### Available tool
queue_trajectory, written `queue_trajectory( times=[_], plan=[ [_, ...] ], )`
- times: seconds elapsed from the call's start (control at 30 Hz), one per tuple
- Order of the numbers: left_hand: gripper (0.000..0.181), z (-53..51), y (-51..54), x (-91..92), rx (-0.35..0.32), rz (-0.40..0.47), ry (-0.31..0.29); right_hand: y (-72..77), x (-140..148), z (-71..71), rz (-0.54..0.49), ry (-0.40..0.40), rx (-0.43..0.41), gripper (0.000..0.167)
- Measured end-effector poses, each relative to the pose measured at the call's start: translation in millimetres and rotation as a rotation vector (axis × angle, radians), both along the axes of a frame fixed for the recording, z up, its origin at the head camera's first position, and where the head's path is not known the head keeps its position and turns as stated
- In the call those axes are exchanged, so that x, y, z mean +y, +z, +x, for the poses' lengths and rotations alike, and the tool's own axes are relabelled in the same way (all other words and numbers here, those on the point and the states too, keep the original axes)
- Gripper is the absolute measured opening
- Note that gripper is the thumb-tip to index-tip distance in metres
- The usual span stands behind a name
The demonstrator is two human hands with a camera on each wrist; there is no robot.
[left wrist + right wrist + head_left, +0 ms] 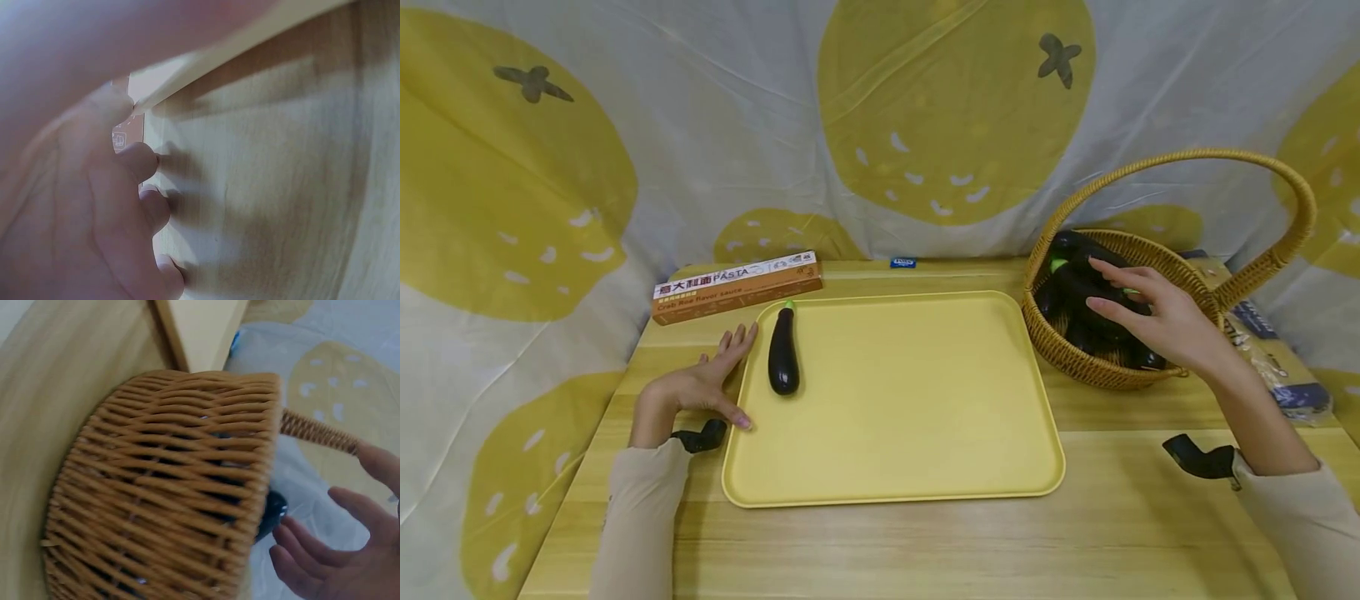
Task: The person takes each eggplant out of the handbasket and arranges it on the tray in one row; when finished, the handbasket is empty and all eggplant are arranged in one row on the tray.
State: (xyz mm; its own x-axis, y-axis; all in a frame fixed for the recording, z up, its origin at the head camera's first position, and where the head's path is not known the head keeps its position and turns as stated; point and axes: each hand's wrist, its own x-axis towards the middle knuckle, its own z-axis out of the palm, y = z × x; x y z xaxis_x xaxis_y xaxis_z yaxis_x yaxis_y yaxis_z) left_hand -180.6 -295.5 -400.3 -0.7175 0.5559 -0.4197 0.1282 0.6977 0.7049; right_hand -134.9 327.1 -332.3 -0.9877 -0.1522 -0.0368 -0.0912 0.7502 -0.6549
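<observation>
My left hand point(703, 385) rests at the left rim of a yellow tray point(910, 400), fingers spread and thumb on the edge. In the left wrist view, the left hand's fingertips point(142, 164) are by the wooden tabletop. One dark purple eggplant point(783, 354) lies lengthwise near the tray's left side, its green stem toward the back. Over a wicker basket point(1075, 360) at the right, my right hand point(1172, 325) is held with fingers apart and loosely bent. Several dark eggplants point(1075, 292) are heaped in the basket, partly hidden by that hand. It grips none of them.
A pasta box point(737, 287) stands behind the tray's left corner. A small blue packet point(903, 262) lies at the back edge by the patterned curtain point(760, 133). The tall basket handle point(1180, 156) arches over the basket. Plastic-wrapped packages point(1292, 383) lie to its right.
</observation>
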Motion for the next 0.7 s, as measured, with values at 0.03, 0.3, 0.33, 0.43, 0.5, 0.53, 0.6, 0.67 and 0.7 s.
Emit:
queue_trajectory(
  times=[0.03, 0.3, 0.33, 0.43, 0.5, 0.53, 0.6, 0.67, 0.7],
  plan=[
    [0.154, -0.4, 0.0, 0.3, 0.001, -0.002, -0.001, -2.3, 3, -0.3, 0.013, -0.019, -0.002, 0.065],
    [0.154, -0.6, -0.6, 0.3, 0.01, -0.009, -0.004, -15.6, 16, -7.1, -0.02, -0.118, -0.085, 0.07],
    [0.154, -0.6, -0.6, 0.2, 0.011, -0.008, -0.003, -16.9, 17, -8.4, -0.032, -0.126, -0.099, 0.071],
    [0.154, -0.7, -0.3, 0.1, 0.013, -0.006, -0.005, -20.7, 17, -12.3, -0.072, -0.146, -0.135, 0.072],
    [0.155, -1.0, -0.3, 0.0, 0.015, -0.005, -0.006, -23.1, 16, -15.1, -0.09, -0.151, -0.154, 0.073],
    [0.154, -1.0, -0.3, -0.1, 0.015, -0.006, -0.006, -24.3, 15, -16.5, -0.097, -0.153, -0.163, 0.074],
    [0.154, -1.1, -0.4, -0.1, 0.015, -0.008, -0.007, -26.2, 14, -19.2, -0.102, -0.158, -0.179, 0.076],
    [0.154, -1.1, -0.4, -0.1, 0.014, -0.009, -0.005, -27.2, 12, -21.2, -0.109, -0.165, -0.198, 0.076],
    [0.154, -1.1, -0.3, 0.0, 0.014, -0.008, -0.005, -27.8, 11, -22.2, -0.113, -0.17, -0.204, 0.076]
  ],
)
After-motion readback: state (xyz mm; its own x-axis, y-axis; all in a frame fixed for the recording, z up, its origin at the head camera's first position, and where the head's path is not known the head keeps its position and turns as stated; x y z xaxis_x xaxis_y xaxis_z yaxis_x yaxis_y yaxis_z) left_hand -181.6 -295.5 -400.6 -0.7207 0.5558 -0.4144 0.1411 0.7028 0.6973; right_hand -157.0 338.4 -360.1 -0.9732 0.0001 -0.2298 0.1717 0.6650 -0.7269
